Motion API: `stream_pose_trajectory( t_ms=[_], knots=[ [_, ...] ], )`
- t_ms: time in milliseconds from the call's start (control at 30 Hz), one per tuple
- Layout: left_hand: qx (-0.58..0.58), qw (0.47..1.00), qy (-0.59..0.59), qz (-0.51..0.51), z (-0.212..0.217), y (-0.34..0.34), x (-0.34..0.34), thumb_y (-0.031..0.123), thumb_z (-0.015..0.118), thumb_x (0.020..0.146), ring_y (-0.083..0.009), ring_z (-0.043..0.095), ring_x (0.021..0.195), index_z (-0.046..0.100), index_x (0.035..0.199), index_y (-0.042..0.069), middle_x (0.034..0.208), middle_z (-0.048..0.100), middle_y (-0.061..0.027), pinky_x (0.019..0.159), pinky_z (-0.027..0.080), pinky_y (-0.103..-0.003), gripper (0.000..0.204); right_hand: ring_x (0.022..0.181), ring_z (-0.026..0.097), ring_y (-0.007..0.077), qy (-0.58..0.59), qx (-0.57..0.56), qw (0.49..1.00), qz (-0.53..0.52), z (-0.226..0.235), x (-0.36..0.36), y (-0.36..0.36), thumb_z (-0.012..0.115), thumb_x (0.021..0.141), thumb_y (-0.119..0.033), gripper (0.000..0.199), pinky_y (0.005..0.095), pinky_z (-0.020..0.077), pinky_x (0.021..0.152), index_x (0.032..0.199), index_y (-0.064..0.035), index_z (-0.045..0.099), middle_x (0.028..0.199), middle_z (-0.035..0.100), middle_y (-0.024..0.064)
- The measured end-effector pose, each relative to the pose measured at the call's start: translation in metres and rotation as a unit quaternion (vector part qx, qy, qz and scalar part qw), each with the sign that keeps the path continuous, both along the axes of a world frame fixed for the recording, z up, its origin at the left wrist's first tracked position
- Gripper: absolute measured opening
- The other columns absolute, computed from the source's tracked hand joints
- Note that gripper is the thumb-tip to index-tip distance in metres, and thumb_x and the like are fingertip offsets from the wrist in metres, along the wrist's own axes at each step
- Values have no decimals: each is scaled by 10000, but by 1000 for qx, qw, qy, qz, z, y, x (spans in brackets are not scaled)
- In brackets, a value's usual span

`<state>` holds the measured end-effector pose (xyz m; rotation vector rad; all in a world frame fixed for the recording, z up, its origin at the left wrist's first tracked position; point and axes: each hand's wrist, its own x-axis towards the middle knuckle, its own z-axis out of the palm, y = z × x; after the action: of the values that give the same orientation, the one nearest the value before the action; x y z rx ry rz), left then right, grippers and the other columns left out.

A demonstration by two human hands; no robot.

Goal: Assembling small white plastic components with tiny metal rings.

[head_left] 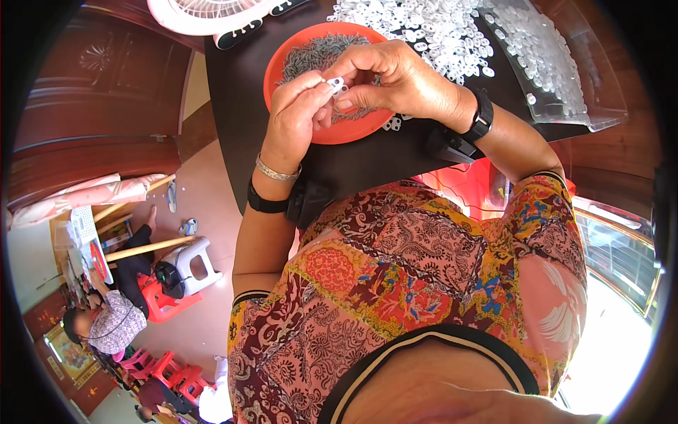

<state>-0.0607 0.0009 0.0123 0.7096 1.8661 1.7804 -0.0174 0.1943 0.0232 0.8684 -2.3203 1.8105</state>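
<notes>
Over an orange-red basin (274, 65), my two hands meet. A small white plastic piece (337, 85) with two holes is pinched in my left hand (295, 116), between thumb and fingers. My right hand (399, 78) curls in from the other side, its thumb and fingertips closed close to the same piece. Whatever lies between those right fingertips is hidden. Many small grey screw-like pieces (311, 56) fill the basin beneath both hands.
The basin stands on a dark table (244, 106). A loose heap of white pieces (445, 32) spreads behind it, and a clear plastic tray (600, 116) holds more at the right. A white and pink fan (205, 14) stands far left. Another person (116, 321) sits farther left.
</notes>
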Motion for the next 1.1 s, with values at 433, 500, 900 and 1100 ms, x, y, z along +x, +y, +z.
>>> stream_pose_trajectory(
  t_ms=[433, 500, 900, 1100],
  knots=[
    [15, 999, -29, -16, -2, 0, 1, 223, 479, 906, -121, 501, 557, 600, 861, -11, 618, 488, -21, 510, 349, -226, 268, 777, 618, 80, 19, -17, 999, 25, -2, -4, 4, 716, 792, -21, 188, 242, 497, 721, 965, -33, 642, 809, 657, 13],
    [12, 999, -28, -15, -2, 0, 1, 226, 478, 907, -119, 500, 557, 600, 863, -11, 623, 490, -22, 511, 350, -225, 270, 785, 626, 86, -8, 0, 1000, 15, -2, -3, 4, 715, 790, -20, 193, 242, 499, 728, 967, -32, 639, 811, 660, 18],
    [17, 999, -28, 11, -2, 5, 6, 226, 444, 936, -107, 478, 540, 593, 921, -27, 625, 488, -22, 511, 342, -214, 294, 822, 663, 116, 21, 13, 1000, -12, -2, -1, 1, 674, 834, -26, 149, 256, 541, 737, 968, -15, 608, 827, 679, 56],
    [42, 998, -40, 18, -4, 7, 9, 205, 443, 938, -103, 441, 514, 588, 911, -32, 597, 465, -25, 488, 309, -227, 280, 822, 675, 132, 49, 13, 999, -11, -1, 0, 2, 668, 845, -45, 141, 260, 555, 718, 960, -11, 593, 830, 679, 69]
  ],
)
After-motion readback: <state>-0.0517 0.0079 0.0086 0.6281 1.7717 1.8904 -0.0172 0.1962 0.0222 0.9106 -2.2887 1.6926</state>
